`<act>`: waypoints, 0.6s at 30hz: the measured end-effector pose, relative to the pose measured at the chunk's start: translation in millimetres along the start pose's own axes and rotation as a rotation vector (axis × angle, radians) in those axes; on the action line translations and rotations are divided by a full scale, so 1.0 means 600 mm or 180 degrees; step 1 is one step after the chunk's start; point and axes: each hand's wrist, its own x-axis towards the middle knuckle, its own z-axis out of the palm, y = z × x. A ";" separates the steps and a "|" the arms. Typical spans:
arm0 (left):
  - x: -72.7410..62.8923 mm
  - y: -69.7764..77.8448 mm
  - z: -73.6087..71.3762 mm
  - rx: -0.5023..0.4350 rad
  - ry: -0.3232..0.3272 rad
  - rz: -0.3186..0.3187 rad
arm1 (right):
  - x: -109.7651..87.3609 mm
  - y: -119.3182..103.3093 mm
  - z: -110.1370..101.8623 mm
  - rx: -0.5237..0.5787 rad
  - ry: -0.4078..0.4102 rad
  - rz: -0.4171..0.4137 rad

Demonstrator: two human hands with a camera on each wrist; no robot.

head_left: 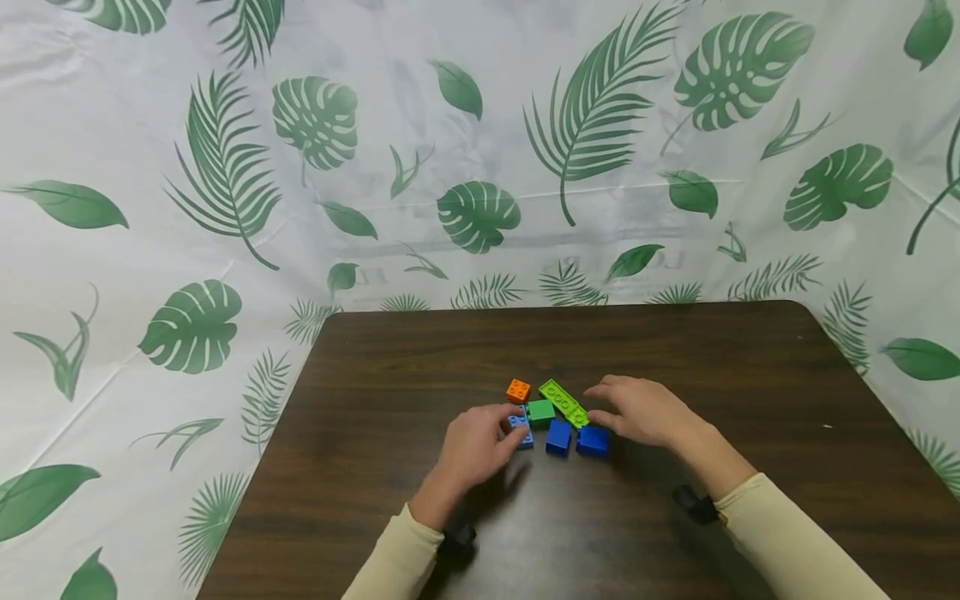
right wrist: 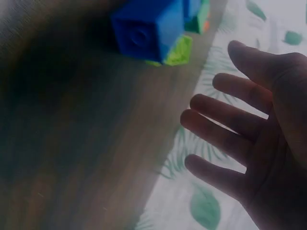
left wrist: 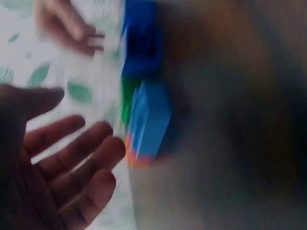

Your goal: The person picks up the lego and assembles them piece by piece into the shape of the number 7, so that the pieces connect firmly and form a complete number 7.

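Several toy building bricks lie clustered mid-table in the head view. My left hand point(head_left: 474, 446) hovers by the light blue brick point(head_left: 522, 432), its fingers spread and holding nothing in the left wrist view. Behind that brick are an orange brick point(head_left: 517, 391) and a green brick point(head_left: 541, 412). A long lime green brick point(head_left: 558, 400) lies slantwise at the right. Two dark blue bricks, the left one point(head_left: 558, 437) and the right one point(head_left: 592, 442), sit nearest me. Beside the lime brick's near end is my right hand point(head_left: 643, 410), fingers apart and palm bare in the right wrist view.
The bricks rest on a dark brown wooden table point(head_left: 390, 367). A white sheet with green leaf prints point(head_left: 405, 233) hangs behind the table and along its sides. Both wrists carry dark straps, and the sleeves are cream.
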 end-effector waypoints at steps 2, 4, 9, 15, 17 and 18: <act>0.001 0.020 0.022 0.0180 -0.0034 0.0044 | -0.003 -0.002 0.009 0.0021 -0.0056 0.0019; 0.003 0.036 0.039 0.0375 -0.0071 0.0100 | -0.007 -0.005 0.019 0.0033 -0.0087 0.0036; 0.009 0.062 0.069 0.0673 -0.0159 0.0073 | -0.014 -0.011 0.042 0.0143 -0.0132 0.0039; 0.017 0.070 0.087 0.0835 -0.0133 -0.0040 | -0.017 -0.013 0.060 0.0172 -0.0082 -0.0033; 0.017 0.069 0.091 0.0837 -0.0138 -0.0071 | -0.017 -0.013 0.063 0.0178 -0.0084 -0.0030; 0.017 0.069 0.092 0.0816 -0.0139 -0.0087 | -0.017 -0.013 0.064 0.0176 -0.0083 -0.0019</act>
